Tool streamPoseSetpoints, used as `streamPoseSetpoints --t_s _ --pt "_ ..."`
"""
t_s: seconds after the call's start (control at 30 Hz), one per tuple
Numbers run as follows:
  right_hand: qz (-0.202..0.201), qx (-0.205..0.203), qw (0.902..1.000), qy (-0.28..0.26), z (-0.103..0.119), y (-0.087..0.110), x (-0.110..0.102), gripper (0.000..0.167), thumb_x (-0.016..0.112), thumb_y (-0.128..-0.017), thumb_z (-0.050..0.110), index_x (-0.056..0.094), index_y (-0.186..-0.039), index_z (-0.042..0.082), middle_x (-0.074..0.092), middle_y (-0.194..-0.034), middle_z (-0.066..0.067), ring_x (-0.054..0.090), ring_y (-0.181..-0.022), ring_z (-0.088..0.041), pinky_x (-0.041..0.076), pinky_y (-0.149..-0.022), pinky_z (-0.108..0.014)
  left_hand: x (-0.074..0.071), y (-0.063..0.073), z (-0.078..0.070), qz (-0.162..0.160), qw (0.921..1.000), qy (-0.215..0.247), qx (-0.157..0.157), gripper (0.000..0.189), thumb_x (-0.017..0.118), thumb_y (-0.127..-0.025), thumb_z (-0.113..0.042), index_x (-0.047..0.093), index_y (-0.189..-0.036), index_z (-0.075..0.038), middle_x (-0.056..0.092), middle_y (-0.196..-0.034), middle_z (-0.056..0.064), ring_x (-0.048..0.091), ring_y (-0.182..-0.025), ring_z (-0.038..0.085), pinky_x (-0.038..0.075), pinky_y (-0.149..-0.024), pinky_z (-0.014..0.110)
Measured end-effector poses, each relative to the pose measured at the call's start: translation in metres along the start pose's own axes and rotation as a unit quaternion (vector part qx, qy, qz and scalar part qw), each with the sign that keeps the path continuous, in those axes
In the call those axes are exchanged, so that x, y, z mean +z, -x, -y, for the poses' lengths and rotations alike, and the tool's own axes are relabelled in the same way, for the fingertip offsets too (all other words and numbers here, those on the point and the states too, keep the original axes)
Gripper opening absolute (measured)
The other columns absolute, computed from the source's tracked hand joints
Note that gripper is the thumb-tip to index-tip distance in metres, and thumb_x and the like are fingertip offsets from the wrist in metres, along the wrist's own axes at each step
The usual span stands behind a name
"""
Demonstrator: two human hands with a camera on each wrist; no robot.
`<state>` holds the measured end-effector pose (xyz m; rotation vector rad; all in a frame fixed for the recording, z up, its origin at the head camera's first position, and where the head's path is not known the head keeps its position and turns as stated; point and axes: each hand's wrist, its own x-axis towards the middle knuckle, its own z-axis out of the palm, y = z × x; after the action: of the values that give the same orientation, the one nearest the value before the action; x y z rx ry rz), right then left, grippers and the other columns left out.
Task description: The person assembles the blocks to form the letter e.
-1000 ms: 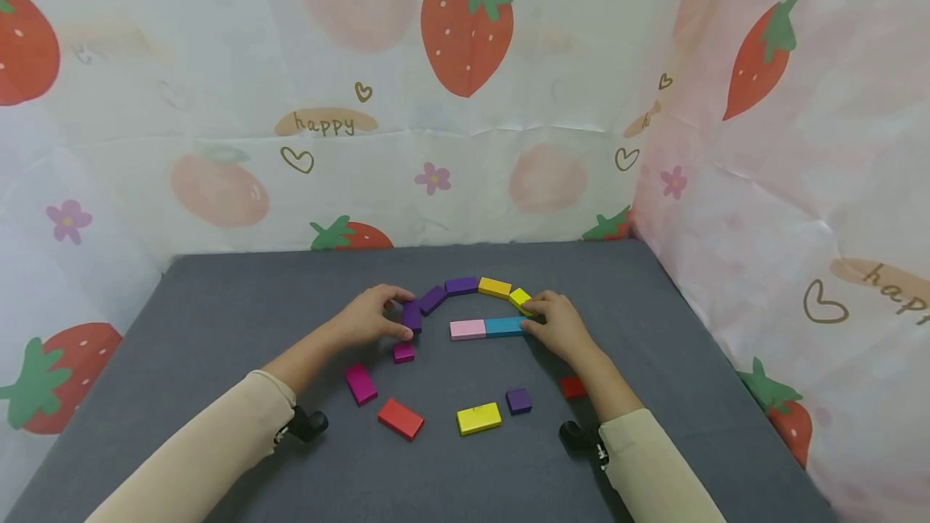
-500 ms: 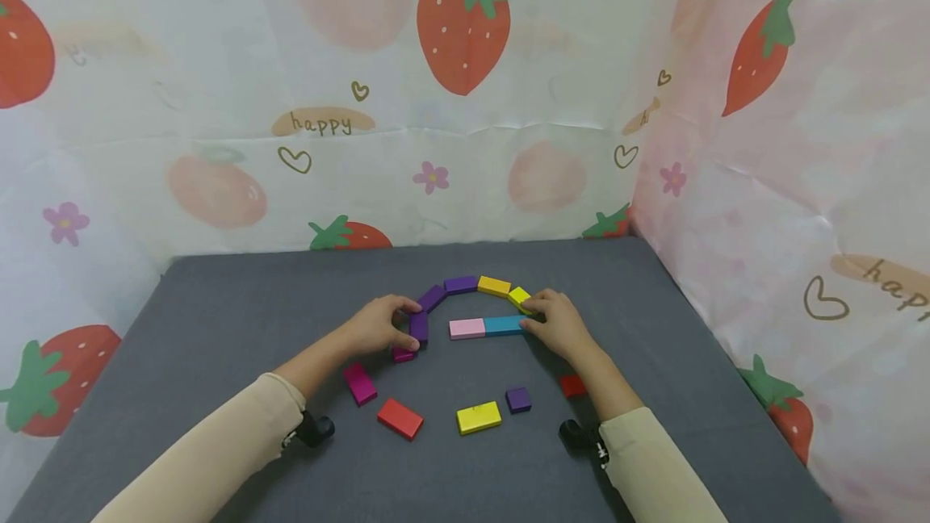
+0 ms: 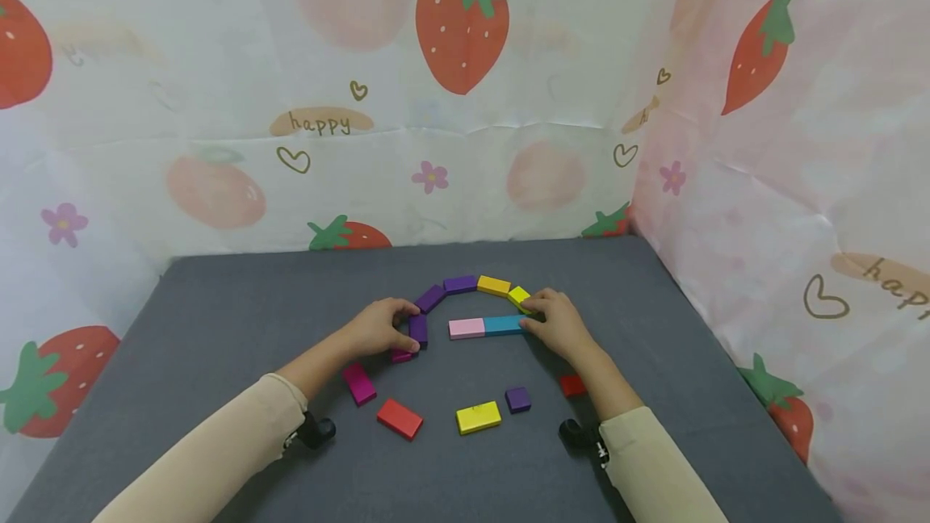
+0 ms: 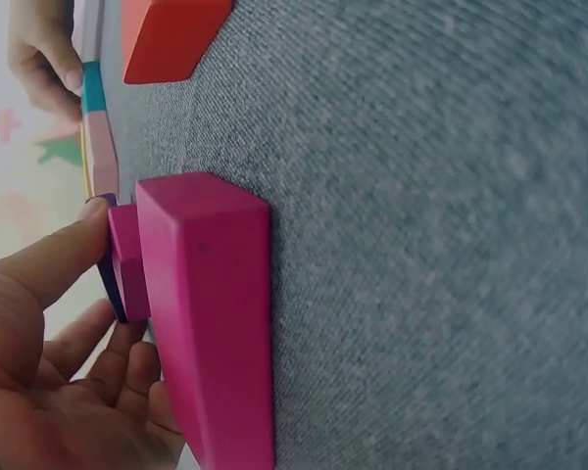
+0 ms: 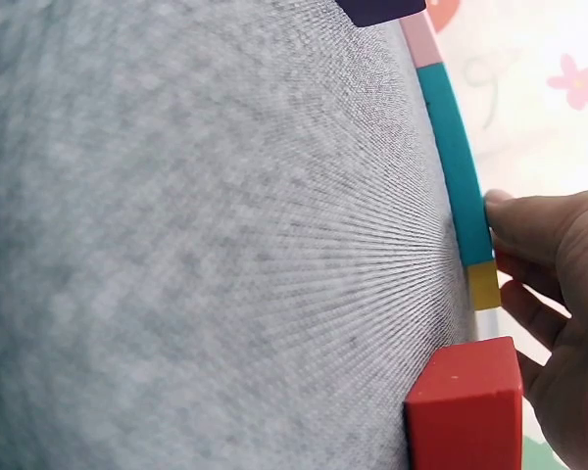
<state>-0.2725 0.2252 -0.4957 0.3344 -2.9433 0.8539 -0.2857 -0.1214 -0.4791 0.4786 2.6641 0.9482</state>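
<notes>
My left hand pinches a purple block between thumb and fingers. It stands at the lower left end of an arc of blocks. The arc runs on through two purple blocks, an orange block and a yellow block. At the arc's right end, my right hand holds the yellow block, whose lower end is hidden by fingers. The thumb there is close to the right end of a blue block. A pink block adjoins the blue one. Just below the left hand lies a small magenta block, partly covered.
On the grey cloth nearer me lie a magenta block, a red block, a yellow block with marks and a small purple block. Another red block lies by the right forearm. Strawberry-print sheets stand behind.
My left hand has shifted slightly right and toward me with the purple block, now partly covering the small magenta block. The right hand has stayed in place.
</notes>
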Motion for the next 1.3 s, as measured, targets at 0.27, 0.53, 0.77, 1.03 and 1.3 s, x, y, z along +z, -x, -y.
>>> streamPoseSetpoints --t_s 0.27,0.53,0.77,1.03,1.3 --pt "-0.001 -0.001 1.0000 0.004 0.0010 -0.0011 -0.0005 0.039 0.076 -0.094 0.020 0.071 -0.130 0.006 0.064 -0.125 -0.012 0.055 -0.117 -0.032 0.050 -0.098 -0.048 0.0006 -0.0010 -0.0028 -0.005 0.9999 0.007 -0.009 0.068 0.090 -0.079 -0.025 0.061 -0.138 -0.007 0.060 -0.120 0.013 0.053 -0.107 0.027 0.046 -0.090 0.045" --pt "-0.002 -0.003 1.0000 0.002 0.0009 -0.0019 -0.0016 0.039 0.076 -0.094 0.020 0.071 -0.130 0.006 0.064 -0.124 -0.011 0.055 -0.117 -0.031 0.050 -0.098 -0.048 0.0016 -0.0019 -0.0023 -0.012 0.9997 0.017 -0.016 0.066 0.090 -0.079 -0.021 0.061 -0.136 -0.007 0.060 -0.122 0.013 0.054 -0.110 0.028 0.047 -0.090 0.044" --pt "-0.003 -0.005 1.0000 0.004 0.0016 -0.0022 -0.0024 0.039 0.076 -0.094 0.019 0.071 -0.130 0.005 0.064 -0.124 -0.012 0.055 -0.117 -0.032 0.050 -0.098 -0.048 0.0011 -0.0010 -0.0039 -0.014 0.9994 0.026 -0.016 0.065 0.090 -0.080 -0.021 0.061 -0.136 -0.007 0.060 -0.130 0.015 0.056 -0.120 0.032 0.049 -0.096 0.048" --pt "-0.006 -0.008 0.9999 0.002 0.0007 -0.0007 -0.0007 0.039 0.076 -0.094 0.019 0.071 -0.129 0.004 0.065 -0.124 -0.013 0.055 -0.117 -0.032 0.050 -0.098 -0.049 0.0017 -0.0015 -0.0024 -0.009 0.9993 0.032 -0.016 0.063 0.089 -0.081 -0.020 0.061 -0.136 -0.008 0.058 -0.134 0.017 0.056 -0.124 0.034 0.049 -0.100 0.050" --pt "-0.005 -0.010 0.9999 0.002 0.0004 -0.0003 -0.0001 0.038 0.077 -0.094 0.019 0.071 -0.128 0.004 0.065 -0.124 -0.012 0.056 -0.115 -0.032 0.050 -0.097 -0.048 0.0027 -0.0027 -0.0009 -0.005 0.9993 0.034 -0.011 0.063 0.089 -0.081 -0.020 0.061 -0.137 -0.008 0.056 -0.137 0.018 0.055 -0.125 0.034 0.048 -0.101 0.050"
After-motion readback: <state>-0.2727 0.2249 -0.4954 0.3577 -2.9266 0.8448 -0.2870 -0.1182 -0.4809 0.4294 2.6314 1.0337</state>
